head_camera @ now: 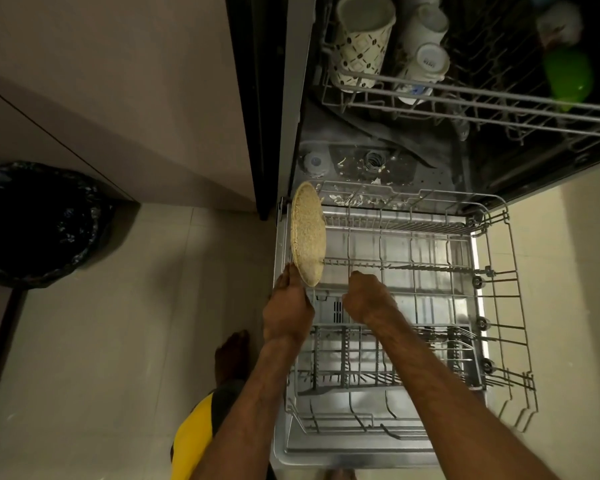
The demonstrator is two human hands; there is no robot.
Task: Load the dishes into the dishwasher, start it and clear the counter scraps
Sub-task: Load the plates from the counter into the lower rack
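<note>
Speckled plate (308, 233) stands on edge at left of lower rack (499, 271). Left hand (288, 306) fingers pinch its near rim. Right hand (368, 299) fingers curled; cannot tell if holding anything. Upper rack (482, 98) holds cups (361, 39).

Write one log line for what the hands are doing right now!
left hand: holds plate on edge in lower rack | right hand: curled above rack, grip unclear | upper rack: cups loaded

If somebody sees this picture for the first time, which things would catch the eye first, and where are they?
A speckled beige plate stands on edge at the left side of the pulled-out lower rack, with the left hand holding its near rim. Behind it, the upper rack carries a patterned mug and a bright green bowl. A bin lined with a black bag sits on the floor at the far left.
</note>
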